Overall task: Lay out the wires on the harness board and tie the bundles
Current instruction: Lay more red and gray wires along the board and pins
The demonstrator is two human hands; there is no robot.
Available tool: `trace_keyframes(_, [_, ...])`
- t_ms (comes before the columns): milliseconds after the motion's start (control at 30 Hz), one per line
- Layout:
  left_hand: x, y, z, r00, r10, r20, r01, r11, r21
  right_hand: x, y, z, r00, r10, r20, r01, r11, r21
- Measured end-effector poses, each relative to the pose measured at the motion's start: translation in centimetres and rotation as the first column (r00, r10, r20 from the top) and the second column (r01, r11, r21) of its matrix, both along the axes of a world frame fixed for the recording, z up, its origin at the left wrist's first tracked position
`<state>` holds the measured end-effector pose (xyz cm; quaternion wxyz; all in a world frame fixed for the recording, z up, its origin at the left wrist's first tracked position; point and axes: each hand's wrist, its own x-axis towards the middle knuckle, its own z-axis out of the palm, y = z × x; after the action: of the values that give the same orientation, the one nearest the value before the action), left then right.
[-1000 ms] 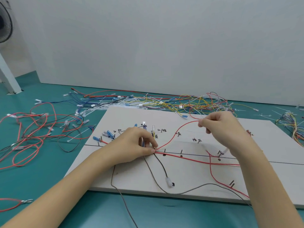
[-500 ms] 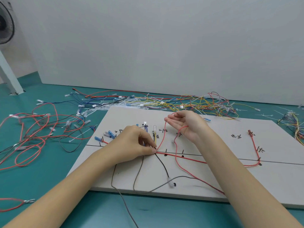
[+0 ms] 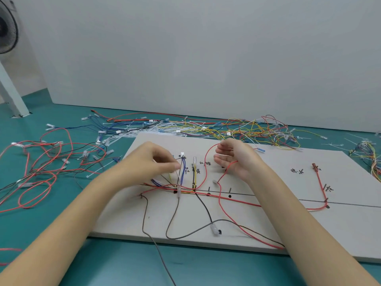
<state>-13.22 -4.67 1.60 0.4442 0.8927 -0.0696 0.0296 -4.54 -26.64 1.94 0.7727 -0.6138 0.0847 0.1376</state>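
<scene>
A person's two bare hands work over a flat, pale grey harness board (image 3: 268,223) lying on a teal surface (image 3: 103,265), its face marked with a ruled line, black dots and handwritten labels. The left hand (image 3: 152,162), fingers curled, pinches a thin white strand (image 3: 179,178) that runs down to the bundle of red, yellow and black wires (image 3: 185,190) gathered along the ruled line; just beside its fingertips stand short blue wires (image 3: 183,168) with a white connector. The right hand (image 3: 235,159), apart from the left, is cupped palm-up with a thin red wire (image 3: 221,205) looped through its curled fingers and trailing down across the board. A grey wire (image 3: 156,242) runs off the near edge. Loose red wires (image 3: 41,166) lie left of the board, and a tangle of yellow, blue and white wires (image 3: 237,129) lies behind it, before a white wall (image 3: 206,58).
</scene>
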Motion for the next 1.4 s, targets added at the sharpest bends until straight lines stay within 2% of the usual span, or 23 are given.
trace_keyframes(67, [0.1,2.0,0.8,0.997,0.047,-0.061,-0.046,0.999,0.021,0.0,-0.6,0.0,0.999,-0.027,0.029,0.028,0.998,-0.053])
trace_keyframes(200, [-0.4,5.0,1.4,0.967,0.008,-0.253,0.023,0.993,0.118,-0.1,-1.4,0.0,0.998,-0.020,0.054,0.020,1.000,0.006])
trace_keyframes(400, [-1.0,6.1,1.9,0.947,-0.033,-0.319,0.077,0.989,0.126,-0.5,-2.1,0.1,0.998,-0.003,0.060,-0.003,0.996,0.094])
trace_keyframes(567, [-1.5,6.1,2.2,0.890,-0.098,-0.445,0.189,0.968,0.164,-0.9,-2.3,-0.2,0.998,0.002,0.070,-0.010,0.994,0.111])
trace_keyframes(700, [-1.5,5.8,2.0,0.901,-0.080,-0.426,0.194,0.953,0.231,-1.2,-2.6,-0.4,0.997,0.001,0.081,-0.011,0.992,0.123])
trace_keyframes(1033, [-1.4,4.9,1.7,0.880,-0.096,-0.466,0.246,0.930,0.273,-1.6,-3.0,-0.2,0.997,-0.009,0.082,-0.015,0.956,0.294])
trace_keyframes(1400, [-1.3,3.1,1.2,0.901,0.027,-0.432,0.115,0.948,0.298,-2.2,-4.0,0.2,0.987,0.058,0.148,-0.104,0.939,0.328])
